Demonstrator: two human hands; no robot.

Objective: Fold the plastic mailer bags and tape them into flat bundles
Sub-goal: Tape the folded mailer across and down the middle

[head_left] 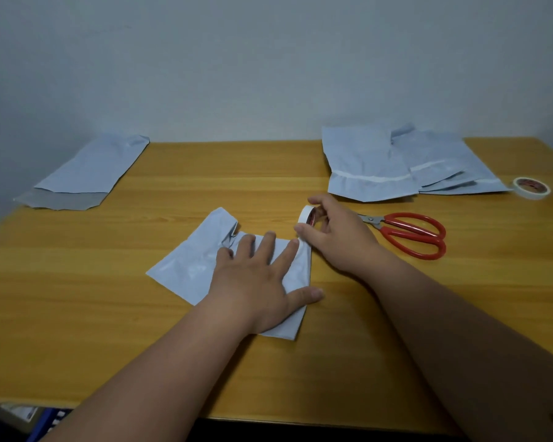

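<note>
While left hand [256,275] presses folded mailer [189,266] flat-fingered, right hand [336,237] pinches tape roll [308,216].

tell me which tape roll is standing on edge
The tape roll gripped by the right hand beside the folded mailer; the other roll lies flat at the table's far right.

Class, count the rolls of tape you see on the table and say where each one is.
2. One roll of tape is gripped in the right hand beside the folded mailer bag; the second roll lies at the table's far right.
</note>
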